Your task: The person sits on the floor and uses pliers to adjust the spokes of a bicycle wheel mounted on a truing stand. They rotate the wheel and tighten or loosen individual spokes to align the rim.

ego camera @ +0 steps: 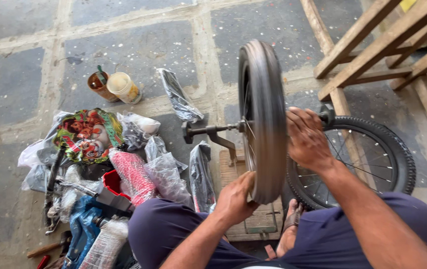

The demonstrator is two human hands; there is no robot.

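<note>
Wheel [263, 119] between left hand [234, 198] and right hand [307, 139]: smooth matt rubber tyre, thin metal spokes; dark metal axle [213, 130] left of it; knobbly rubber tyre [373, 159] behind right hand; glossy plastic wrapping [166, 174] beside left hand; rough bare wood frame [377, 45] beyond.

Upright wheel [262, 119] at centre is black; knobbly tyre [368, 154] at right black with silver spokes; trousers [323, 239] dark blue; wrapped part [133, 175] red-and-white speckled (under clear plastic); floor [14, 79] grey with pale joints.
</note>
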